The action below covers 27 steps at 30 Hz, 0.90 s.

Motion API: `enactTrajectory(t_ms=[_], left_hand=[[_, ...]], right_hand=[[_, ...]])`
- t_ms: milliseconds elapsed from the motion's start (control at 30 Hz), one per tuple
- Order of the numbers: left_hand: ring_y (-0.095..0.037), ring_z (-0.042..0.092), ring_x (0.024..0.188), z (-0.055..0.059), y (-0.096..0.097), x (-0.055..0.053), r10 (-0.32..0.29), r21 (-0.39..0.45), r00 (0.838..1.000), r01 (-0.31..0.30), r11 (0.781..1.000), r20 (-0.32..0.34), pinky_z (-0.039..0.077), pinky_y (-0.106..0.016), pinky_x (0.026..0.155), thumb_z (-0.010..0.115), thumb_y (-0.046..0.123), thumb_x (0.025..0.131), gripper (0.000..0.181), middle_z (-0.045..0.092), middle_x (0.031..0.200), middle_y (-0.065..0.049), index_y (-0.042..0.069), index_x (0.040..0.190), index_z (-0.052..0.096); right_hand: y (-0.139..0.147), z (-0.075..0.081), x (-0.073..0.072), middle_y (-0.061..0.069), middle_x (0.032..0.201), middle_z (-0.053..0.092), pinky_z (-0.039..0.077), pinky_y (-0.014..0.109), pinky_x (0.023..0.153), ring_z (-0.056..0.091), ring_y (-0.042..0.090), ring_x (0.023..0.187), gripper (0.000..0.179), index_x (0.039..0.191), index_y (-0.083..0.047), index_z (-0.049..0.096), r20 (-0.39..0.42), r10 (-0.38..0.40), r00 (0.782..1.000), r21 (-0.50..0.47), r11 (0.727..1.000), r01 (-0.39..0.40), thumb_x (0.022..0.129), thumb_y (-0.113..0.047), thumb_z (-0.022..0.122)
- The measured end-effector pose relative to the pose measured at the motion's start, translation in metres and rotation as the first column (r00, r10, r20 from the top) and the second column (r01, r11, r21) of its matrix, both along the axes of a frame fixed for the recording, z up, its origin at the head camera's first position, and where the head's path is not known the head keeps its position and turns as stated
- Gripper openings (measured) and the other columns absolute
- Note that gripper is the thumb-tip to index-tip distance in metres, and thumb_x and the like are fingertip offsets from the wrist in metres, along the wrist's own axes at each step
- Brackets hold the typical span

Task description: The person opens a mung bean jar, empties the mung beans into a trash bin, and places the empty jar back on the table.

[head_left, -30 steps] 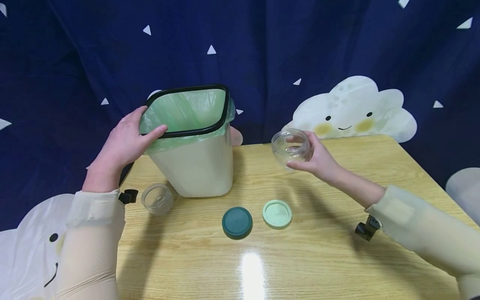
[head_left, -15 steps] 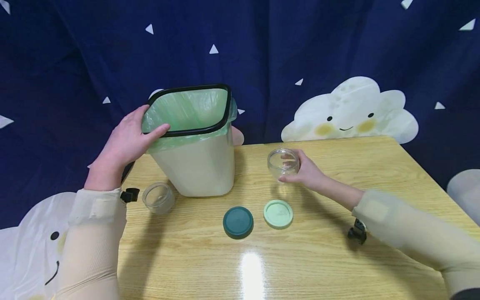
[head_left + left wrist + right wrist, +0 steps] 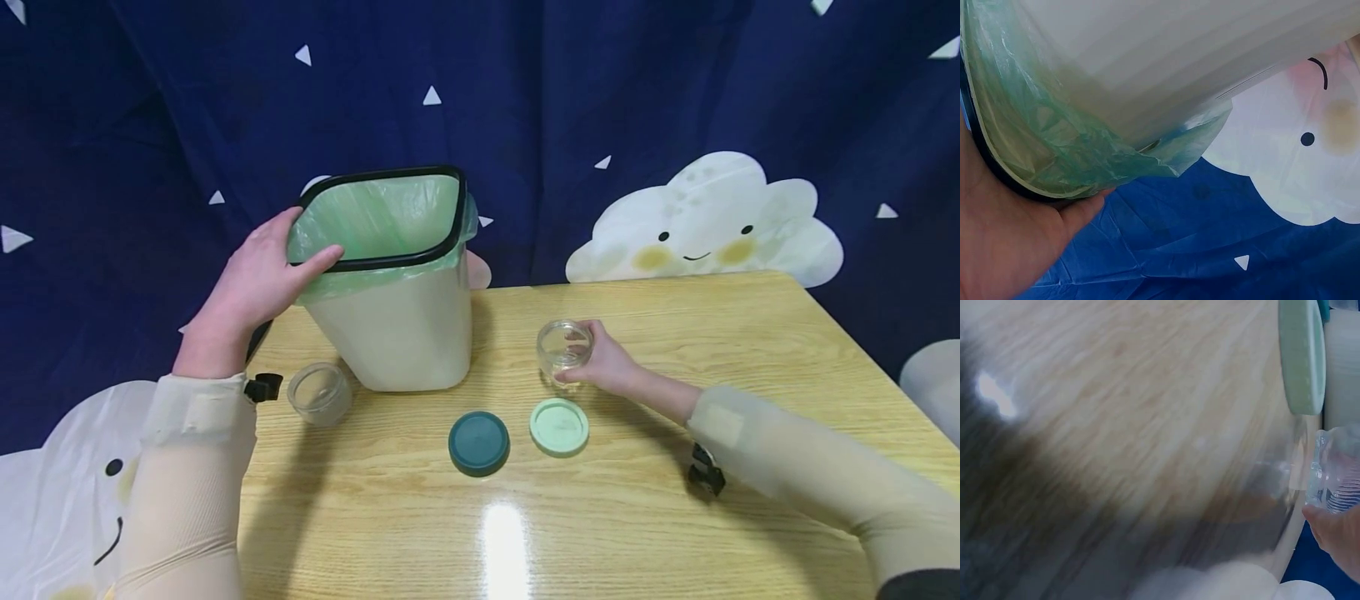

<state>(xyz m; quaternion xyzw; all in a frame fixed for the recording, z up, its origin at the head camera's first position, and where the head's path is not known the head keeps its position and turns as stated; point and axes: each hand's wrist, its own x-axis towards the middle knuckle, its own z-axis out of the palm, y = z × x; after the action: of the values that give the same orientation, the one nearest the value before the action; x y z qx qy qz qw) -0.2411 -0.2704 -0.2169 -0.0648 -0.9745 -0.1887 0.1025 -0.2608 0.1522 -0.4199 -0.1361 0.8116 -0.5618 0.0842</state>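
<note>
A white trash bin (image 3: 390,333) with a black rim and a green bag liner (image 3: 375,217) stands at the back left. My left hand (image 3: 251,279) holds its rim at the near left corner, the thumb along the front edge. In the left wrist view the palm lies against the black rim (image 3: 997,172). My right hand (image 3: 607,362) grips a clear ribbed glass jar (image 3: 558,354) by its right side, at or just above the table; I cannot tell which. In the right wrist view the jar (image 3: 1341,469) shows at the right edge.
A dark teal lid (image 3: 478,443) and a mint green lid (image 3: 558,427) lie on the wooden table (image 3: 615,525). Another clear jar (image 3: 320,393), without a lid, stands left of the bin. A navy curtain (image 3: 525,75) with clouds hangs behind the table.
My right hand has lowered the glass jar and brought it nearer, slightly left, just behind the mint lid. My left hand has stayed on the bin rim.
</note>
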Motion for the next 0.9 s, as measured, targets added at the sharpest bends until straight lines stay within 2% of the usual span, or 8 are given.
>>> enactTrajectory(t_ms=[200, 533, 633, 733, 900], left_hand=[[-0.043, 0.020, 0.141, 0.000, 0.000, -0.001, -0.005, -0.002, 1.000, 0.005, 1.000, -0.002, 0.018, -0.057, 0.112, 0.046, 0.066, 0.091, 0.096, 0.022, 0.155, -0.025, 0.000, 0.153, 0.017], [-0.043, 0.020, 0.141, -0.001, -0.001, -0.001, -0.004, -0.015, 1.000, 0.004, 1.000, 0.002, 0.018, -0.058, 0.111, 0.046, 0.067, 0.090, 0.096, 0.021, 0.155, -0.026, 0.001, 0.153, 0.016], [-0.043, 0.019, 0.141, -0.001, -0.003, -0.001, -0.013, -0.027, 1.000, 0.013, 1.000, 0.007, 0.017, -0.058, 0.111, 0.045, 0.067, 0.091, 0.096, 0.021, 0.155, -0.026, 0.000, 0.153, 0.016], [-0.042, 0.019, 0.141, 0.000, -0.003, -0.001, -0.025, -0.037, 1.000, 0.025, 0.999, 0.012, 0.017, -0.058, 0.112, 0.044, 0.066, 0.092, 0.095, 0.021, 0.155, -0.026, 0.000, 0.153, 0.016], [-0.042, 0.019, 0.141, -0.001, -0.003, -0.002, -0.031, -0.042, 0.999, 0.031, 0.999, 0.012, 0.017, -0.057, 0.112, 0.043, 0.066, 0.092, 0.094, 0.021, 0.155, -0.026, -0.001, 0.153, 0.017]], right_hand=[[-0.002, -0.008, 0.001, 0.036, 0.134, 0.043, 0.040, 0.049, 0.102, 0.045, 0.048, 0.124, 0.085, 0.134, 0.011, 0.021, 0.015, 0.003, 1.000, 0.007, 1.000, -0.003, 0.073, 0.003, 0.079], [-0.008, -0.008, 0.005, 0.035, 0.138, 0.039, 0.036, 0.050, 0.105, 0.042, 0.047, 0.128, 0.090, 0.139, 0.010, 0.017, 0.018, 0.034, 0.999, 0.032, 0.999, -0.034, 0.076, -0.001, 0.080], [-0.006, -0.005, 0.006, 0.036, 0.139, 0.038, 0.034, 0.053, 0.106, 0.040, 0.048, 0.128, 0.098, 0.144, 0.008, 0.016, -0.015, 0.040, 0.999, 0.121, 0.992, -0.038, 0.075, -0.009, 0.083], [-0.003, 0.003, 0.010, 0.033, 0.142, 0.036, 0.031, 0.057, 0.106, 0.037, 0.047, 0.130, 0.102, 0.148, 0.004, 0.016, -0.068, 0.046, 0.997, 0.228, 0.973, -0.030, 0.076, -0.023, 0.084], [0.005, 0.024, 0.022, 0.025, 0.147, 0.035, 0.031, 0.060, 0.104, 0.033, 0.044, 0.134, 0.088, 0.150, 0.000, 0.019, -0.148, 0.077, 0.986, 0.327, 0.945, -0.025, 0.090, -0.039, 0.069]])
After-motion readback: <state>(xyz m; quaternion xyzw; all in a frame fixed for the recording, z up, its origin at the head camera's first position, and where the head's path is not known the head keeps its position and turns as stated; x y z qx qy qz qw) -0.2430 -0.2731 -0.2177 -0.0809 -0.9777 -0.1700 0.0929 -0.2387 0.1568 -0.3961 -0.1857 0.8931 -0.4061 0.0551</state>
